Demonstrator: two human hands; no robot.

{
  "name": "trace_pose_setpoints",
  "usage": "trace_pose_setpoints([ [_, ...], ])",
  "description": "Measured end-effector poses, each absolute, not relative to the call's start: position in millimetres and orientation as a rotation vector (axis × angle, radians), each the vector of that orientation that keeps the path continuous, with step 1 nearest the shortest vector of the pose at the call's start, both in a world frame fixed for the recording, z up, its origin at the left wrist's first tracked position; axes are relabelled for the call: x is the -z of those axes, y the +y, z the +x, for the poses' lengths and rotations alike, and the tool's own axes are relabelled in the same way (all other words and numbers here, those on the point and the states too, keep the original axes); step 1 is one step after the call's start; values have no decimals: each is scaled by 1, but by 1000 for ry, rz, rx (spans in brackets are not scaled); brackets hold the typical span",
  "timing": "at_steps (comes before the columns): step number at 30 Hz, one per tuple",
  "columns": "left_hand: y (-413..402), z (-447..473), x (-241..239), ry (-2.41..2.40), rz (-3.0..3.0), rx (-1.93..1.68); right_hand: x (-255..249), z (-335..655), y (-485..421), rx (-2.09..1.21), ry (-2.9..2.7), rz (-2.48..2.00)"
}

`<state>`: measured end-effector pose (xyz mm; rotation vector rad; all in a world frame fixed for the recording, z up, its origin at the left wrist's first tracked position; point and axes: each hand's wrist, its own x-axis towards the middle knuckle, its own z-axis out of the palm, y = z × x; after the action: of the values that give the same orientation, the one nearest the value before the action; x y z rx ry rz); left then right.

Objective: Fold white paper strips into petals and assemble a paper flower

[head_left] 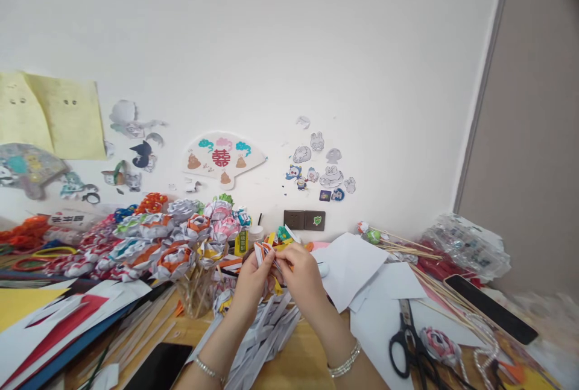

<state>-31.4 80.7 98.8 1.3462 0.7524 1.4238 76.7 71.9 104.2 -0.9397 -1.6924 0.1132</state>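
Left hand [251, 278]: fingers pinched on a folded paper strip [263, 251], held above the bench [298, 366].
Right hand [304, 274]: fingertips pressed together on the same strip, from the other side.
Strip: between both hands, just above the loose strips [266, 333].
Technique: judged best with firm, even creases, thumbs close to the fold.
Nearby: paper flowers [172, 239] left; scissors [409, 342] right.
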Motion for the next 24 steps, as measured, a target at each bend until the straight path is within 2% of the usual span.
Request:
trace_pose_setpoints([
  [5, 83, -33, -98, 761, 1358, -1391, -100, 80, 78, -337, -1632, -863],
  [12, 84, -33, -98, 769, 1378, -1379, -97, 82, 84, -465, -1538, -858],
  [19, 85, -36, -99, 836, 1438, -1408, -99, 82, 81, -290, -1528, -868],
  [24, 90, -46, -102, 950, 1496, -1455, -91, 96, 89, -167, -1808, -1177],
])
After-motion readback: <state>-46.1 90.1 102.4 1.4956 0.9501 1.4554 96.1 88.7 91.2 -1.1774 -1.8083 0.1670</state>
